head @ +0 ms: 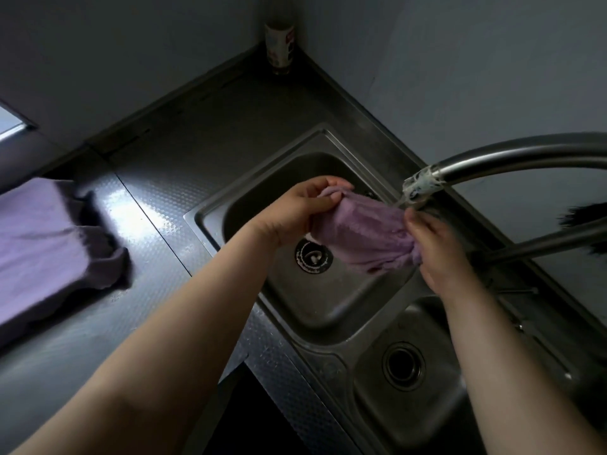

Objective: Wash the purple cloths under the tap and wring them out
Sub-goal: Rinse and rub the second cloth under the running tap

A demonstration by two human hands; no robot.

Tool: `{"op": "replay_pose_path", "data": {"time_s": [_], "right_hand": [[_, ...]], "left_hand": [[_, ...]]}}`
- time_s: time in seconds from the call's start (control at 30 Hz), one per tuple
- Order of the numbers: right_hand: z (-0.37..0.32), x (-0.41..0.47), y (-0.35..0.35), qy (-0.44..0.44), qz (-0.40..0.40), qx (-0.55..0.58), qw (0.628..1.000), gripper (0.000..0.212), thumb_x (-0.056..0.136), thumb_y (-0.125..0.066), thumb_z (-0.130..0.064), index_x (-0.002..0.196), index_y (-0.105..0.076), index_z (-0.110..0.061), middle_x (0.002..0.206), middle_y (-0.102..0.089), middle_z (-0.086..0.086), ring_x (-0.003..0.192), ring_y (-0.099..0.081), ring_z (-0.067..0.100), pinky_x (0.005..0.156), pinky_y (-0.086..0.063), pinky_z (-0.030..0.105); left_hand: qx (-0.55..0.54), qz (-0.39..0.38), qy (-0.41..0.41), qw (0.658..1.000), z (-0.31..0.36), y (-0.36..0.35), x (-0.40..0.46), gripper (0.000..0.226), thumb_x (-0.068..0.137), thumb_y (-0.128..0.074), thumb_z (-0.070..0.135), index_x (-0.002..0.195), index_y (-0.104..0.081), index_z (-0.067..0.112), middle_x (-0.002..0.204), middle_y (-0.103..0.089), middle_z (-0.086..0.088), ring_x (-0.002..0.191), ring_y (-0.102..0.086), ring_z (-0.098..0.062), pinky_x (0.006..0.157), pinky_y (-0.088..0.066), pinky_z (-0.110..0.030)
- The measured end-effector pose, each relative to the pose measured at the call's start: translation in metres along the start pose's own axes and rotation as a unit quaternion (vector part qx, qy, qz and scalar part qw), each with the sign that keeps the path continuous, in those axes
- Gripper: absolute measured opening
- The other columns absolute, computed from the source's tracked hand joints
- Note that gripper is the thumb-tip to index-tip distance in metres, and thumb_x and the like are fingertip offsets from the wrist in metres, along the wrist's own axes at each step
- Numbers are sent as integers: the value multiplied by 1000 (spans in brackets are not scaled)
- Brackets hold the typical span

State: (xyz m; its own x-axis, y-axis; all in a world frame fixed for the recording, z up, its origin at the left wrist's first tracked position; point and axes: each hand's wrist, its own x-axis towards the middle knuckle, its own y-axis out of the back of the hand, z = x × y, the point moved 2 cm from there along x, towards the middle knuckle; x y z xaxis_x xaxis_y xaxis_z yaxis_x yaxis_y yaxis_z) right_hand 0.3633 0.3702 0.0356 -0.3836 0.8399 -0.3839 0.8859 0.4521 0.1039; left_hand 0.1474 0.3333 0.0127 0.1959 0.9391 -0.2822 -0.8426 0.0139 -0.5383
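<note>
Both hands, left point(297, 210) and right point(437, 251), hold a closed grip on the ends of a purple cloth point(361, 236) over the sink point(315, 300), just beneath the tap point(420, 188). Soft, probably wet-heavy, it wrings best from its ends. The basin looks empty. More cloths point(42, 244) lie on the worktop point(154, 205).

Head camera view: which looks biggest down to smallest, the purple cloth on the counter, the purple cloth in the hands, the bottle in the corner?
1. Flat purple cloth on the dark counter, partly cut off by the frame's edge.
2. Bunched purple cloth held by both hands.
3. Labelled bottle in the far corner, though being farthest away shrinks it.
</note>
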Motion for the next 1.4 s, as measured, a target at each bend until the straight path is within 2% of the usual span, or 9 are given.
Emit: {"op": "replay_pose_path", "data": {"time_s": [0.07,0.23,0.47,0.67,0.9,0.97,1.07,1.17,1.4], "right_hand": [[-2,-3,-4,15,68,36,997,23,92,-50,-45,87,-69,-31,95,-72,-3,92,-69,11,81,-55,32],[-5,-7,-47,74,137,-251,955,34,95,-51,-37,67,-55,-17,60,-56,-6,55,-53,4,50,-38,6],[-5,36,-17,-31,245,-199,949,31,93,-49,-36,95,-69,-12,88,-68,10,88,-65,30,77,-51,38],[-6,20,-2,-115,-60,-120,984,34,86,-61,-44,88,-69,-12,90,-73,5,88,-69,17,81,-51,30],[0,17,14,-108,-74,58,990,45,63,-75,-47,96,-74,-18,101,-73,11,99,-69,25,90,-49,40],[5,18,23,-112,-59,120,985,52,70,-73,-50,106,-71,-12,111,-70,15,108,-65,28,92,-48,40],[9,16,31,-123,-50,180,975,49,83,-60,-47,115,-66,-9,117,-67,14,112,-62,27,88,-53,38],[8,15,33,-118,-51,221,967,55,81,-62,-51,121,-62,-12,124,-63,13,118,-58,28,90,-52,38],[-5,13,36,-67,14,108,992,17,90,-55,-10,102,-67,-6,91,-75,9,87,-71,19,80,-53,32]], "left_hand": [[58,42,29,997,-8,-8,5,16,98,-47,14,99,-63,14,92,-64,-4,83,-61,-14,73,-51,-24],[61,231,60,969,-26,-46,32,35,102,-43,25,70,-53,13,50,-54,-1,45,-51,-11,50,-43,-20],[8,108,108,988,-29,-74,34,31,101,-44,23,78,-60,11,59,-67,-1,53,-63,-8,55,-51,-18],[152,6,82,985,3,-5,31,24,88,-62,23,111,-61,17,107,-66,-7,101,-63,-24,90,-51,-37],[580,-42,140,801,4,19,20,30,90,-60,45,83,-63,15,77,-62,2,70,-56,-9,67,-45,-15],[451,-32,156,878,-1,22,11,25,93,-58,38,78,-60,19,72,-58,7,64,-55,-2,63,-42,-14],[58,-37,143,987,-18,25,5,28,93,-52,24,111,-59,4,99,-65,-5,92,-61,-11,94,-47,-29],[-84,-58,105,989,-27,20,4,46,94,-44,17,136,-44,-2,119,-61,-16,110,-59,-25,110,-36,-43],[-193,33,65,978,-29,3,9,24,97,-39,16,112,-57,13,86,-68,-6,73,-68,-17,73,-59,-34]]}}
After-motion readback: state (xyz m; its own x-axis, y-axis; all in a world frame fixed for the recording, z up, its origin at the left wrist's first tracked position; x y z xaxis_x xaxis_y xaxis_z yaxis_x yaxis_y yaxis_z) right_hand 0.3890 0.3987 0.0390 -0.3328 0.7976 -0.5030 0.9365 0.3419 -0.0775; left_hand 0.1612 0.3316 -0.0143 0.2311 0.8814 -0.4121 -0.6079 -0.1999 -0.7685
